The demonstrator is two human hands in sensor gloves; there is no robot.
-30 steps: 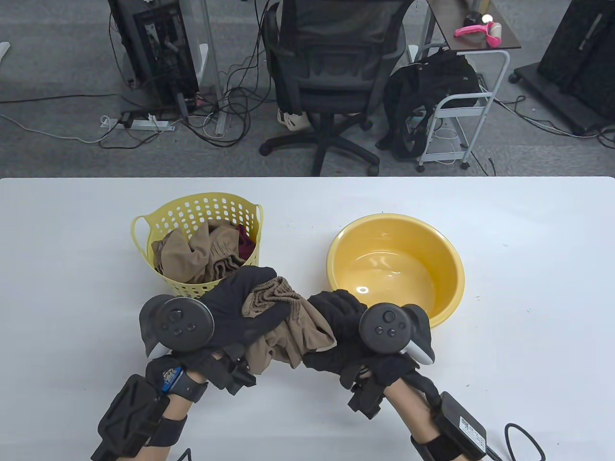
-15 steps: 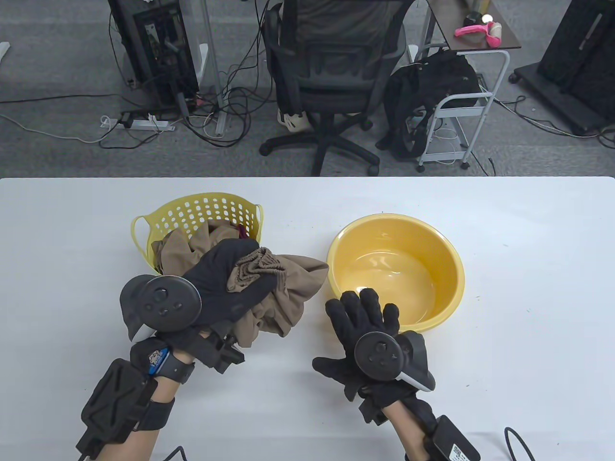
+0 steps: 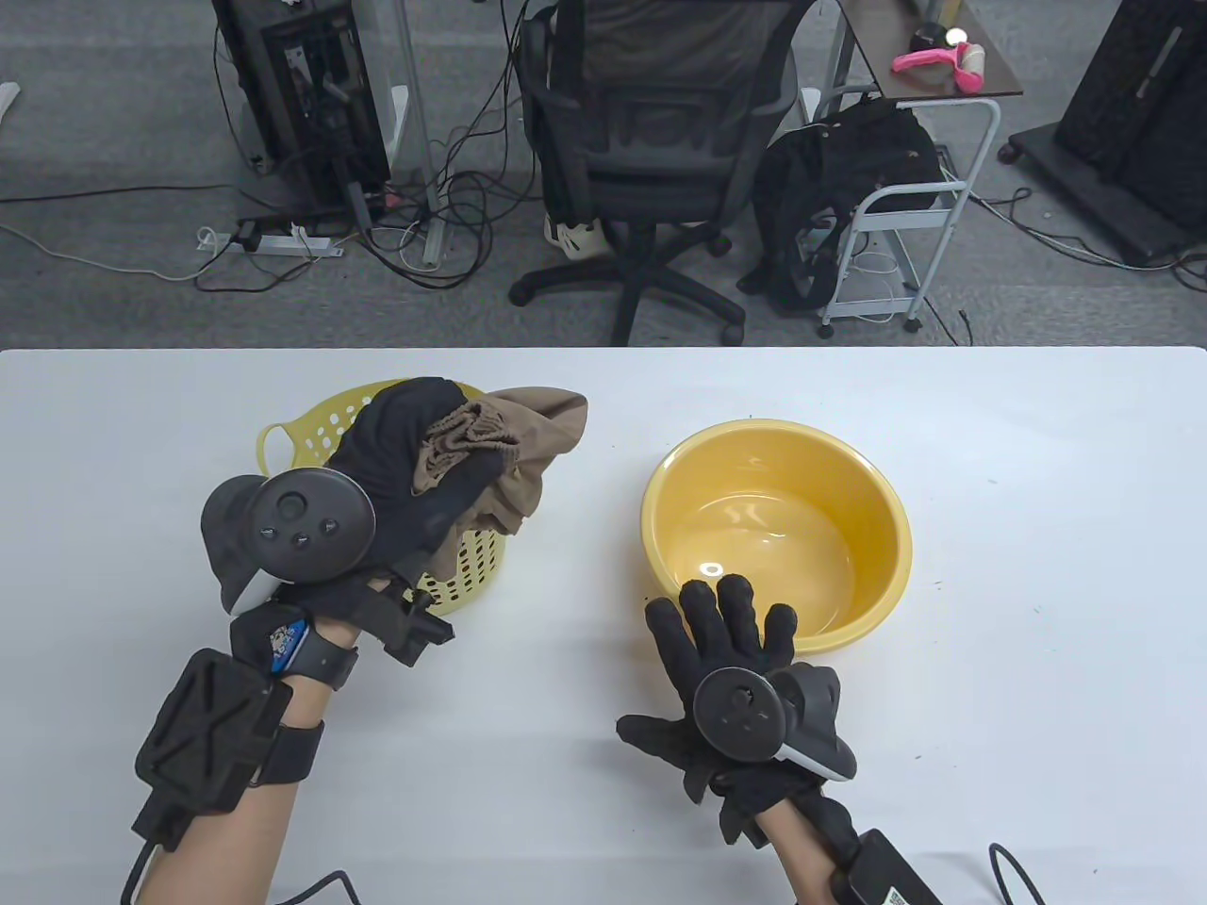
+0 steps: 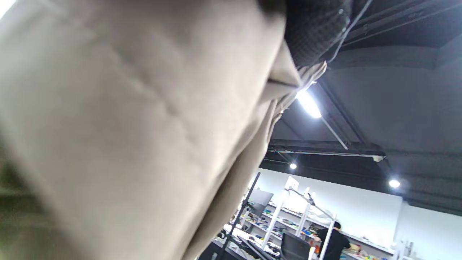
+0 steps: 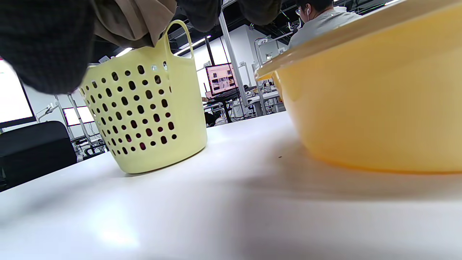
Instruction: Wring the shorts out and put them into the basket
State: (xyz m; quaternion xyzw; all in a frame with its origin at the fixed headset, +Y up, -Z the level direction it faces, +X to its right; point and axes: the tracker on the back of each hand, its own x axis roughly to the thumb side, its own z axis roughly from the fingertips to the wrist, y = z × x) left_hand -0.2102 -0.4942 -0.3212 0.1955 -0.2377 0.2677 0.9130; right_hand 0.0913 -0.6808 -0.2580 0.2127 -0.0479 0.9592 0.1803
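Note:
My left hand (image 3: 401,452) grips a bunched pair of tan shorts (image 3: 514,438) and holds them above the pale yellow perforated basket (image 3: 283,436). The cloth hangs over the basket's mouth and hides what lies inside. In the left wrist view the tan shorts (image 4: 126,126) fill most of the picture. My right hand (image 3: 731,617) lies flat on the table with its fingers spread, holding nothing, just in front of the yellow basin (image 3: 886,575). The right wrist view shows the basket (image 5: 144,115) from the side, with the shorts (image 5: 133,18) over its rim.
The yellow basin (image 5: 379,108) stands right of the basket, a hand's width away. The white table (image 3: 1037,471) runs to its far edge behind both. An office chair (image 3: 651,151) and a small cart (image 3: 905,207) stand on the floor beyond.
My right hand let go of the shorts and came down flat on the table by the basin. My left hand carried the shorts away from me, to above the basket.

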